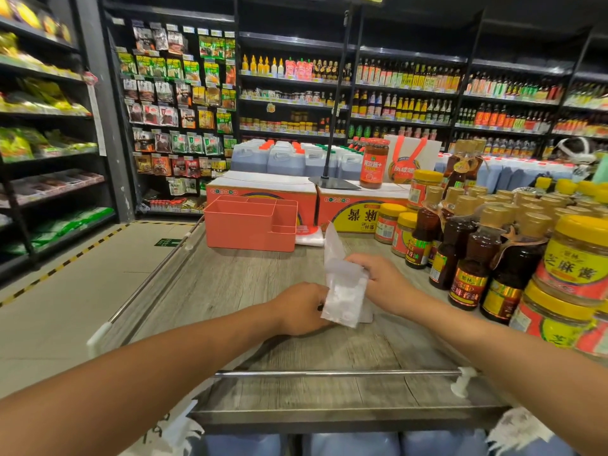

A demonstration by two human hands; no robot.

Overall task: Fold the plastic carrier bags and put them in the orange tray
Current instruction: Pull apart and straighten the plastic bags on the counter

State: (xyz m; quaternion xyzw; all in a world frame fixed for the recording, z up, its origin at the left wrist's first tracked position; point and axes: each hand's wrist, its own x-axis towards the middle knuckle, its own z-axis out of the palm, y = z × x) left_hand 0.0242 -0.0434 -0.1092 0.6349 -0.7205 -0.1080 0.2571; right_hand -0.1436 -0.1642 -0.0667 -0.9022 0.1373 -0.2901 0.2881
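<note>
Pinching the bag (345, 284), long axis toward the counter's (263, 291) far edge.
My left hand (302, 307) and right hand (383, 281) grip its sides; orange tray (250, 225) sits far-left, nearer my left.

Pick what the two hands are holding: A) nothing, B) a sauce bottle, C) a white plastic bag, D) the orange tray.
C: the left hand and the right hand both grip the white plastic bag, nearer the camera than the orange tray.
</note>
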